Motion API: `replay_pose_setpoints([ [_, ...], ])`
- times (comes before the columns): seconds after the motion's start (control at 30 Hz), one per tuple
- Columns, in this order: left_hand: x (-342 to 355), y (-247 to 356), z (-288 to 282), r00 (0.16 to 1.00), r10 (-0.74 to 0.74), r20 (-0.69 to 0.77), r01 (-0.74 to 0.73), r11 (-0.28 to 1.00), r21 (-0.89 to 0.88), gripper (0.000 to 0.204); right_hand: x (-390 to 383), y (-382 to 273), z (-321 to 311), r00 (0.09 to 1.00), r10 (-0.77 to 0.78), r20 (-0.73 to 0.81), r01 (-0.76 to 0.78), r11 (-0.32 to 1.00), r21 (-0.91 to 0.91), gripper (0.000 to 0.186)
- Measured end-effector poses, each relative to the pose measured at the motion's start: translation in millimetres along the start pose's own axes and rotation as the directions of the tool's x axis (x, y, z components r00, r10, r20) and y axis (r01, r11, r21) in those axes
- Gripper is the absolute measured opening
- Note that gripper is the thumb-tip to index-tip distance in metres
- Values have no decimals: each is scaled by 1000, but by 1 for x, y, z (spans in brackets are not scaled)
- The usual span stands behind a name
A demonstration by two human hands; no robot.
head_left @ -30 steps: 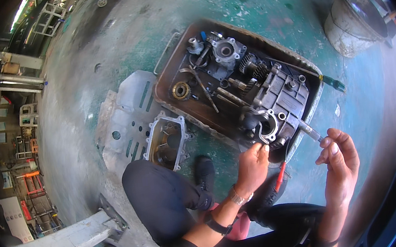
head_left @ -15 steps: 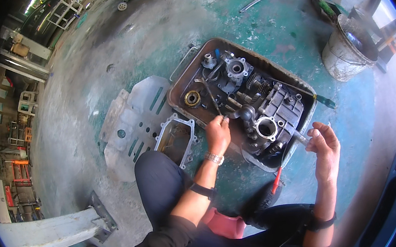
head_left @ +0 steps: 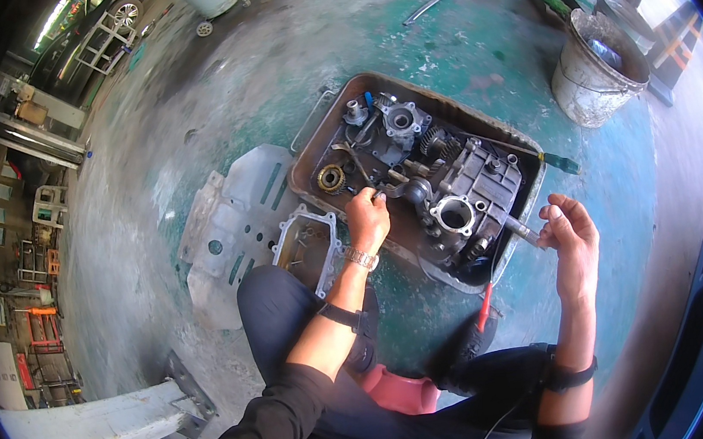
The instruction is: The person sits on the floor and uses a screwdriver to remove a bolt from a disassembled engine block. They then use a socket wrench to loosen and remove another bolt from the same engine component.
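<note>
Clock directions take 12 as the top of the view. The left hand (head_left: pixel 367 219) is curled, thumb and fingertips drawn together over the near edge of the rusty brown, rectangular metal tray (head_left: pixel 442 103); I cannot tell what, if anything, they pinch. From it, the grey ribbed metal gear housing (head_left: pixel 479 179) lies at 3 o'clock inside the tray, the brass-coloured toothed ring (head_left: pixel 331 178) near at 11, and the open, flanged grey metal cover (head_left: pixel 337 240) on the floor, between 8 and 9.

The right hand (head_left: pixel 570 234) is half-curled, fingertips just beside the round silver metal shaft (head_left: pixel 522 230); contact is unclear. From it, the housing lies at 10 o'clock.
</note>
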State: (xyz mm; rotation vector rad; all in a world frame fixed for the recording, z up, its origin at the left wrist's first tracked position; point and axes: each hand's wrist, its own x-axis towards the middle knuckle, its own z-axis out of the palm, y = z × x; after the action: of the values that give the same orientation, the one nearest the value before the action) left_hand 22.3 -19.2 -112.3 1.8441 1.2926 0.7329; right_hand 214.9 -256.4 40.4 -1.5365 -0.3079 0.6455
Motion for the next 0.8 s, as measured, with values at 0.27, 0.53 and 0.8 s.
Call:
replay_pose_setpoints([
  [0.27,-12,11,-6,987,148,67,-160,955,249,20,0,0,2,1000,13,10,-13,1000,10,30],
  [0.53,-50,17,16,913,73,400,-227,908,352,27,-1,0,9,999,20,30,-20,1000,-18,30],
  [0.8,-79,71,34,797,189,574,-313,941,125,33,0,1,12,999,15,45,-14,1000,-26,31],
])
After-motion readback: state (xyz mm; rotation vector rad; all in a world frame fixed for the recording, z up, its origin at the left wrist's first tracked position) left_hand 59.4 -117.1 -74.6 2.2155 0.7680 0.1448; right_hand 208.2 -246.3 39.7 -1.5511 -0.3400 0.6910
